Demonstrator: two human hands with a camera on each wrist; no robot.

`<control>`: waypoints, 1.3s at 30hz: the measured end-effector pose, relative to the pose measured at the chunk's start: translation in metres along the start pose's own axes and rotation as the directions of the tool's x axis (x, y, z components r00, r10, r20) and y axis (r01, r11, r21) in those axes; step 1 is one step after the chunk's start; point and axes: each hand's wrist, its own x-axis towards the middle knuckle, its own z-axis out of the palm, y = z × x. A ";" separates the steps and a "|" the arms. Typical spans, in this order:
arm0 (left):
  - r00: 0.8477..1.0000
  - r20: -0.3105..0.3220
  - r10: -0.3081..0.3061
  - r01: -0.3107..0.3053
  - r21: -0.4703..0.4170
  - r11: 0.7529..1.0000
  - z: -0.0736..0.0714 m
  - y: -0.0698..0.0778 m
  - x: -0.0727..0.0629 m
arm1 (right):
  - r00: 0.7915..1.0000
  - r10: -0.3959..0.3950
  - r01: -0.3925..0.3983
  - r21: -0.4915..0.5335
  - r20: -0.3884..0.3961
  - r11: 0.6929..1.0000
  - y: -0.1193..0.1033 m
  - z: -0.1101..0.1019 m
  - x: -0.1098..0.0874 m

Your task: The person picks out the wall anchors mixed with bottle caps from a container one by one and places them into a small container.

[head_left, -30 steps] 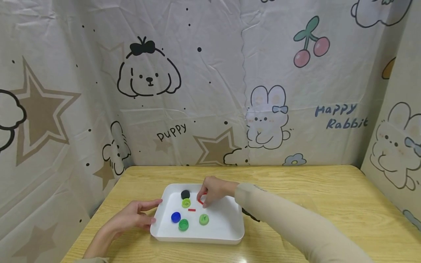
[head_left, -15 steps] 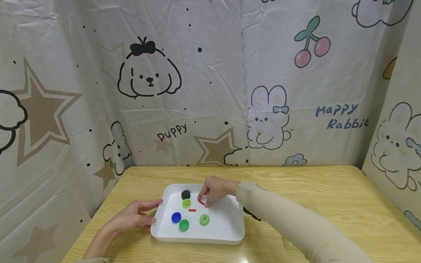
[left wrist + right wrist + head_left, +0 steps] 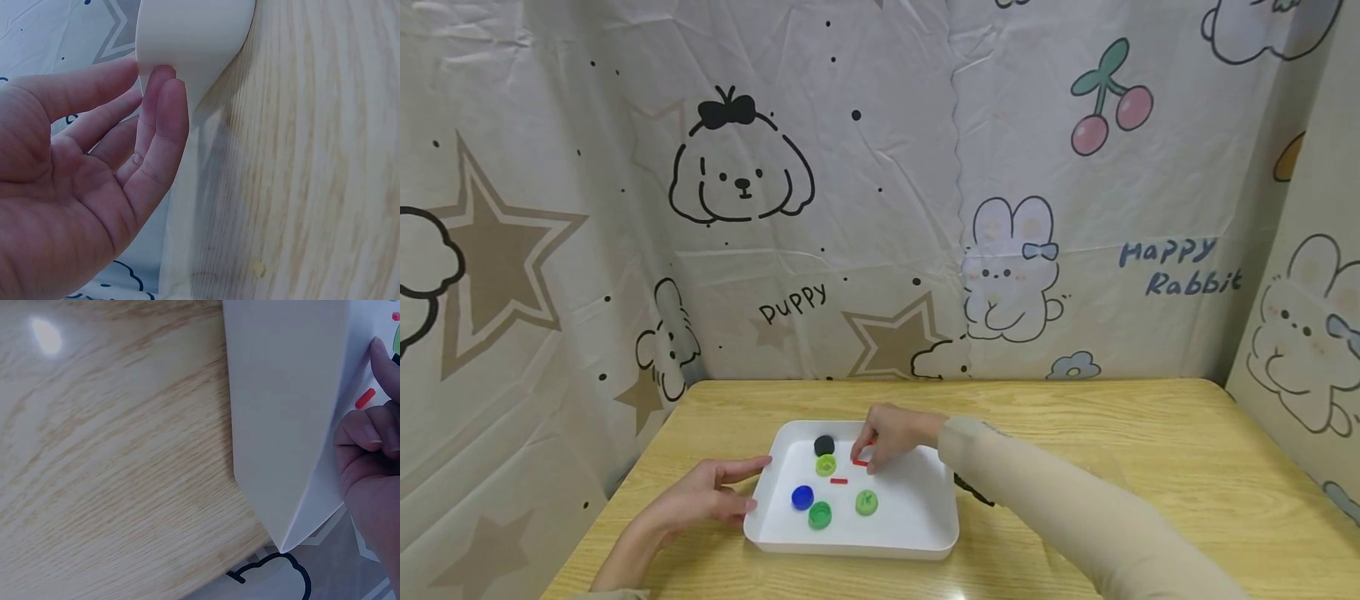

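Observation:
At the left end of the white tray [image 3: 917,521], my left hand [image 3: 707,492] holds the rim. In the left wrist view its curled fingertips [image 3: 170,103] rest against the tray's outer wall. My right hand [image 3: 887,435] reaches down into the back of the tray and pinches a small red stick [image 3: 861,463] between thumb and fingertip. Another red piece [image 3: 870,443] shows partly behind the fingers. A loose red stick [image 3: 838,481] lies just in front. The right wrist view shows one red piece [image 3: 365,398] beside the curled fingers; the pinched stick cannot be made out there.
Around the sticks lie round caps: black [image 3: 823,446], yellow-green [image 3: 825,465], blue [image 3: 802,497], green [image 3: 820,515] and light green [image 3: 867,502]. The tray stands on a wooden table [image 3: 1037,408]. A printed curtain [image 3: 895,167] hangs behind. Something dark [image 3: 973,490] shows under the right forearm.
The red stick at the right fingertips has turned from slanted to nearly level. Both hands, the tray and the caps stay in place.

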 end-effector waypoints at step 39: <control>1.000 -0.022 -0.013 0.014 0.021 1.000 0.001 -0.001 0.000 | 0.998 -0.045 0.043 -0.044 -0.036 0.998 0.003 0.002 0.000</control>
